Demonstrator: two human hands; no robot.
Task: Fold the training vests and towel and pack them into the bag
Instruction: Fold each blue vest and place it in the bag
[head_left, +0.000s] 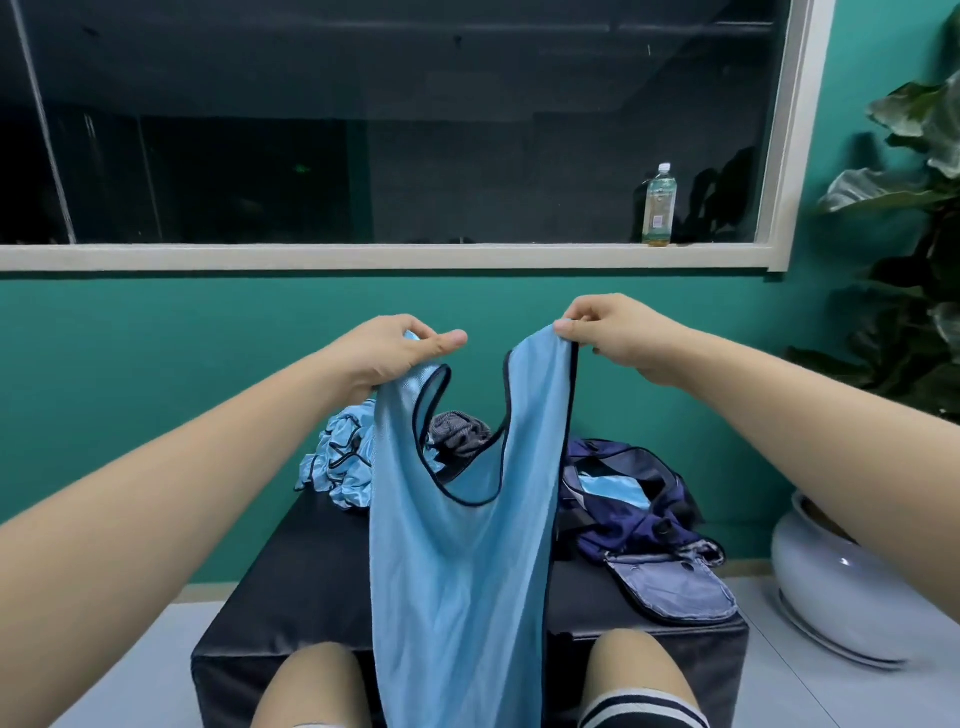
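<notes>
A light blue training vest with dark trim hangs in the air in front of me, over the dark padded block. My left hand pinches its left shoulder strap. My right hand pinches the right strap at about the same height. Behind the vest, several more blue vests lie crumpled on the block's far left. A grey towel shows through the held vest's neck opening. The navy bag lies open on the block's right side, with something light blue inside.
The block stands against a teal wall under a white window sill that carries a drink bottle. A white plant pot with a large-leaved plant stands on the floor at the right. My knees are at the block's near edge.
</notes>
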